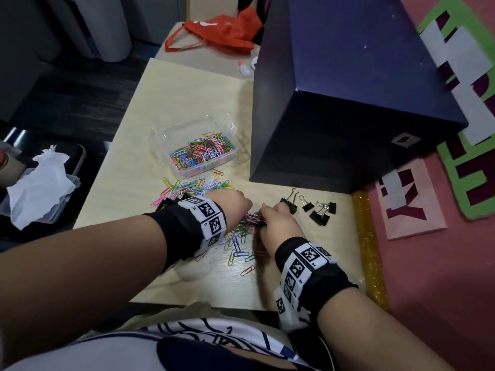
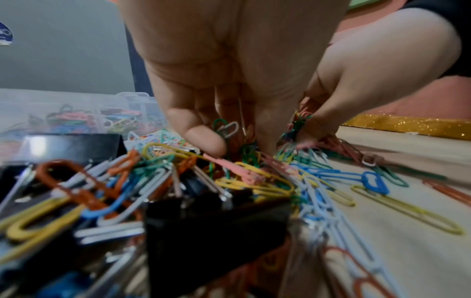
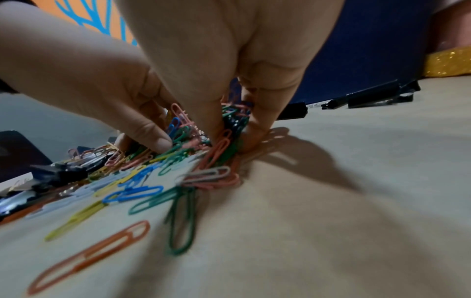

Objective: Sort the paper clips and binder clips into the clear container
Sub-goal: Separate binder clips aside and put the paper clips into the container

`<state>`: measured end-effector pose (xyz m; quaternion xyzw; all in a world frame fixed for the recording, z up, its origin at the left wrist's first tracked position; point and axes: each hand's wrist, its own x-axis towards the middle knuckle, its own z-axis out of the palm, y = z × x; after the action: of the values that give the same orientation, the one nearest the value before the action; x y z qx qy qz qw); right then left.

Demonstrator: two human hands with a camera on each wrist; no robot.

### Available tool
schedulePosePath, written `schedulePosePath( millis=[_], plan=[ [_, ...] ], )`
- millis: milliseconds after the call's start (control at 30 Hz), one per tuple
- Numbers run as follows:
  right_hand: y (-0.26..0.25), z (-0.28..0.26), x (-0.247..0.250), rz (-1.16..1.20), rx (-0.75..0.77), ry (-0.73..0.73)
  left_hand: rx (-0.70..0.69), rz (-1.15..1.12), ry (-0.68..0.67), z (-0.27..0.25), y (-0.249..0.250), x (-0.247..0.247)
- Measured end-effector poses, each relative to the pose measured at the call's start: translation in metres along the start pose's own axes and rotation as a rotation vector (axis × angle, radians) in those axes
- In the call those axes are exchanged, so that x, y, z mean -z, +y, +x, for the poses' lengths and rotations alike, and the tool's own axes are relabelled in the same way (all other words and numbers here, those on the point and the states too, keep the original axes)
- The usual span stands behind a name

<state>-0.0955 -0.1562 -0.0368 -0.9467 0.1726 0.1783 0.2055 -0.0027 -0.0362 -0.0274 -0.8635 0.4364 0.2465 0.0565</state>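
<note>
Paper clips half fill the clear container on the table.

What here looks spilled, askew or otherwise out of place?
Loose paper clips lie scattered on the table, mixed with binder clips, beside the clear container; both hands, left hand and right hand, are gathering them. Otherwise nothing stands out.

Head camera looks steeply down over forearms at desk. Wrist cameras sit near desktop, each looking along fingers; both share paper clips heaped between hands.
</note>
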Motion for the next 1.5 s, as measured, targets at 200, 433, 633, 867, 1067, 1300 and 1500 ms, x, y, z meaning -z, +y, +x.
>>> schedulePosePath(
  millis=[200, 433, 633, 867, 1067, 1300, 1500],
  plan=[
    [-0.004, 0.005, 0.005, 0.03, -0.054, 0.018, 0.022, -0.031, 0.072, -0.004, -0.005, 0.01],
    [-0.021, 0.005, 0.006, -0.041, -0.045, -0.133, 0.136, -0.215, 0.287, -0.012, -0.036, 0.039],
    [-0.027, 0.001, -0.011, -0.133, 0.07, -0.024, 0.341, -0.313, 0.424, -0.015, -0.084, 0.052],
    [-0.02, 0.008, -0.01, -0.099, 0.092, 0.005, 0.416, -0.117, 0.236, -0.017, -0.093, 0.028],
    [-0.025, 0.015, 0.004, -0.134, 0.033, -0.05, 0.289, 0.013, 0.183, -0.021, -0.091, 0.02],
    [-0.069, 0.027, 0.047, -0.022, 0.119, -0.007, 0.172, 0.006, 0.157, -0.038, -0.093, 0.019],
    [-0.109, 0.057, 0.064, -0.022, 0.228, 0.075, 0.18, -0.048, 0.216, -0.056, -0.089, 0.02]
  ],
)
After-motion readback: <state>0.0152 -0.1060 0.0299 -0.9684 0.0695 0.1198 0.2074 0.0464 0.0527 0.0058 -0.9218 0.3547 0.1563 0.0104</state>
